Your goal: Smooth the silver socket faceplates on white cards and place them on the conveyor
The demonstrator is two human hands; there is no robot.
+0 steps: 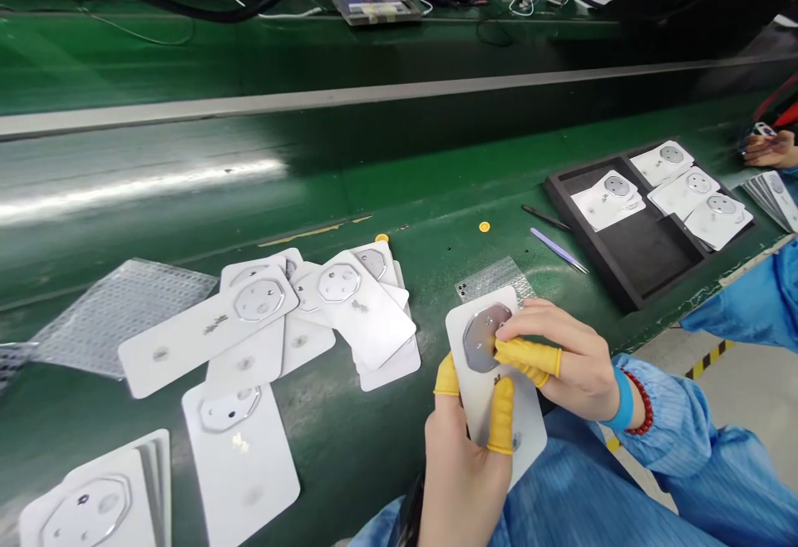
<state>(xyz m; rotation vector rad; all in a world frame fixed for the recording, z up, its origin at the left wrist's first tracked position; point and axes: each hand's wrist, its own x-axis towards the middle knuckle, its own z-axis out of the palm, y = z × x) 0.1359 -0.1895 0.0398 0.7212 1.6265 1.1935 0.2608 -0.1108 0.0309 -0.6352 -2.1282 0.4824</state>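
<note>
My left hand [469, 455] holds a white phone back cover [522, 426] tilted above my lap, gripping its sides with thumb and fingers in yellow finger cots. A shiny octagonal camera plate [479, 341] sits at the cover's upper end. Over that plate, my right hand [564, 356] has its fingertips pinched together at its right edge, also with yellow cots. Whatever is between those fingertips is too small or hidden to make out. Just behind the cover lies a clear plastic sheet [502, 274] with small black dots at one corner.
Loose similar covers [249, 314] overlap at left, with a stack [134, 480] nearer. Bubble wrap [130, 314] lies behind. Purple tweezers [557, 249] and black tweezers [544, 216] rest beside a black compartment tray [614, 268] holding covers. A co-worker's hand [770, 150] is far right.
</note>
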